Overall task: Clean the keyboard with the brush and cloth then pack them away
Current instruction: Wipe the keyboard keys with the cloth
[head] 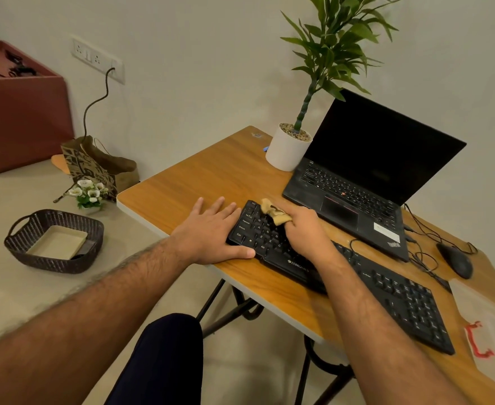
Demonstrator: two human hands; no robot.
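Wooden-topped folding table (211, 171), carrying, in descending size: an open ThinkPad laptop (366, 176) with a dark screen at the far right; a potted plant (291, 147) just beside the laptop's left edge; and a black Zebronics keyboard (386, 287) lying diagonally along the near edge, its cable running back toward a black mouse (456, 263). A clear plastic container (489, 317) with a red clasp sits at the near right corner. On the floor to the left stands a dark woven basket (18, 244), probably where the cleaning tools belong.

Left hand (211, 232): fingers spread and flat, palm on the table, thumb against the keyboard's left end, gripping nothing. The placement appears intended to brace the keyboard against sliding under wiping pressure.

Right hand (304, 232): fingers curled and clamped on a crumpled tan cloth (274, 211), which is pressed onto the upper-left keys. Bunching the cloth likely lets its folds reach between keycaps.

The keyboard is matte black with white legends, full-sized with a number pad; no dust is discernible at this resolution. The brush is not visible. Judged stage: cloth wiping under way, packing not yet begun.
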